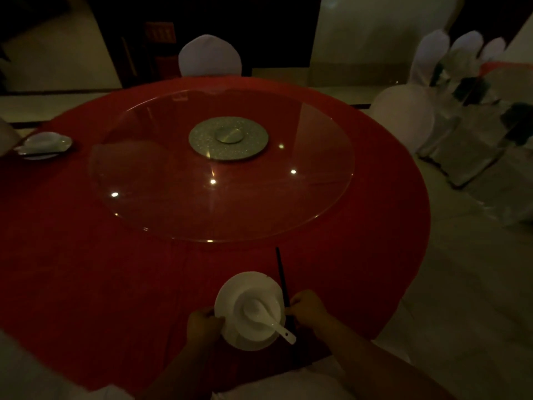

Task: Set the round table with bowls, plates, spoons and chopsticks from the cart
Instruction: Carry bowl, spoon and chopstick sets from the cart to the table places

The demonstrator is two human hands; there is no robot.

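A white plate [230,295] lies near the front edge of the round table [86,269] with its red cloth. On it stands a white bowl [274,307] holding a white spoon [268,319], whose handle points to the lower right. Dark chopsticks [281,275] lie just right of the plate, pointing away from me. My left hand [203,327] grips the plate's left rim. My right hand [307,308] is closed at the near end of the chopsticks. A second setting of plate, bowl and chopsticks [43,145] sits at the far left.
A glass turntable [173,197] on a silver hub [228,138] fills the table's middle. White-covered chairs stand at the far side [210,56] and at the right [403,116]. More covered chairs and another table are at the far right [461,53].
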